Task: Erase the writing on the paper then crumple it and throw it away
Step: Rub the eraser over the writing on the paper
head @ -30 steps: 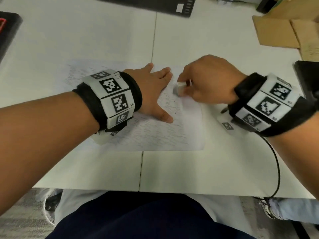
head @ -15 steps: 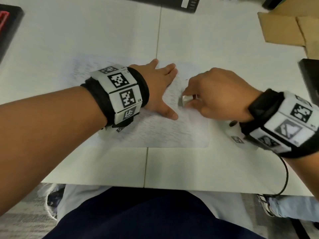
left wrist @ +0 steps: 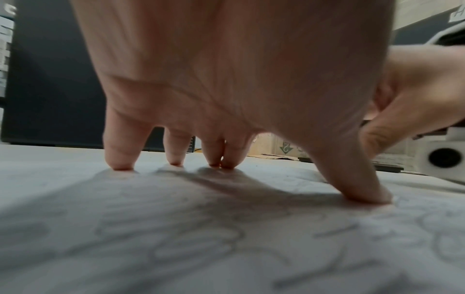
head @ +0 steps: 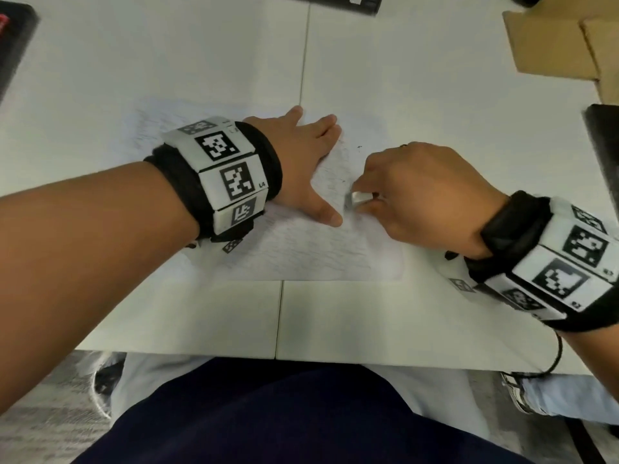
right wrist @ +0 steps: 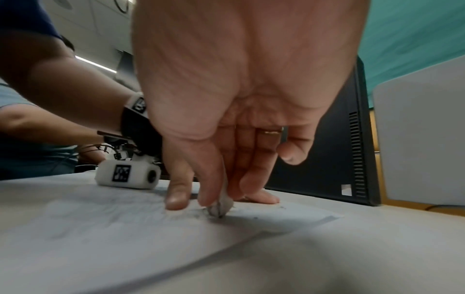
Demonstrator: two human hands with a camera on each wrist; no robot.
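Observation:
A white sheet of paper with faint pencil handwriting lies flat on the white table. My left hand presses on it with straight, spread fingers; in the left wrist view the left fingertips and thumb touch the paper. My right hand pinches a small white eraser just right of the left thumb. The right wrist view shows the eraser, grey with graphite at its tip, pressed onto the paper by my right hand.
Flat cardboard pieces lie at the far right. A black device sits at the right edge, another dark box at the far edge and a dark object far left. Eraser crumbs dot the paper.
My right hand has slid the eraser toward me down the paper, from level with the left fingertips to beside the left thumb. The left hand stays pressed flat.

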